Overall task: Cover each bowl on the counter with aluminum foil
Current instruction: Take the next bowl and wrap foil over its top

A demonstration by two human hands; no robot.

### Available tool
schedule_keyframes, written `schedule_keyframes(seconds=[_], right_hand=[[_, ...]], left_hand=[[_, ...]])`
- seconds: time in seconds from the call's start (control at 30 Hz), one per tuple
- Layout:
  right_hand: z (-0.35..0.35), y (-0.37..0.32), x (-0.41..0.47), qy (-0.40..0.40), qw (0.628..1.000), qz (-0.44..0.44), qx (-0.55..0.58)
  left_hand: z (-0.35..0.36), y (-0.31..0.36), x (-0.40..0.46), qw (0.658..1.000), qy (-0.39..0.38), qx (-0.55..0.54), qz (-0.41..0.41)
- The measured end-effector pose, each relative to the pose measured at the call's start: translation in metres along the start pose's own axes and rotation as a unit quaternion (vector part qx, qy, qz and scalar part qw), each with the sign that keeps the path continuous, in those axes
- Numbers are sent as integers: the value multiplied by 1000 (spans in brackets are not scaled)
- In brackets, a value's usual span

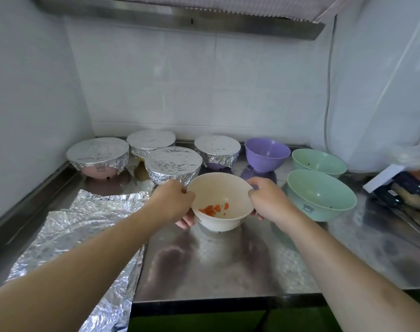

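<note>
A cream bowl (218,188) with small orange pieces inside sits tilted at the middle of the steel counter (228,264). My left hand (173,200) grips its left rim and side, and my right hand (268,200) grips its right rim. Loose aluminum foil sheets (84,226) lie crumpled on the counter to the left, under my left forearm. Several foil-covered bowls (173,164) stand at the back left. An uncovered purple bowl (266,152) and two uncovered green bowls (320,195) stand to the right.
Tiled walls close the counter at the left and back. A metal hood hangs overhead. A dark box with a white end (391,185) lies at the right edge. The counter's front edge runs below my forearms.
</note>
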State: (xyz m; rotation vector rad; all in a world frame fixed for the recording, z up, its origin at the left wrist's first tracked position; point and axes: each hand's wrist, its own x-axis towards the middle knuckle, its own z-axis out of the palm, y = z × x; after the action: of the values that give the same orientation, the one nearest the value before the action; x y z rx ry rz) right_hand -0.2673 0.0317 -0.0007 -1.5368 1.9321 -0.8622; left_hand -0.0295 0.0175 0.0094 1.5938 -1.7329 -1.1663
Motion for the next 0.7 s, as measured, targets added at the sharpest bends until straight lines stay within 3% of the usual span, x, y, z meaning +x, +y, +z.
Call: schedule_keyframes(seconds=[0.07,0.17,0.23,0.33,0.47,0.7], right_hand=[[-1,-2,0,15,1000,12,-21],[-2,-15,-9,99,982,-13,-158],[4,-34,-26,136,954,-90,-250],[23,-68,-56,131,923,-226,-281],[66,-101,-87,28,905,-341,-252],[141,-121,-94,-173,936,-240,-193]], left_hand=[[-4,-4,-2,1000,10,-12,4],[-13,-11,-7,998,48,-29,-1],[-21,-17,-13,997,75,-31,-1],[-36,-28,-27,995,100,8,24],[-58,-45,-48,985,138,87,48],[-101,-93,-82,959,185,213,23]])
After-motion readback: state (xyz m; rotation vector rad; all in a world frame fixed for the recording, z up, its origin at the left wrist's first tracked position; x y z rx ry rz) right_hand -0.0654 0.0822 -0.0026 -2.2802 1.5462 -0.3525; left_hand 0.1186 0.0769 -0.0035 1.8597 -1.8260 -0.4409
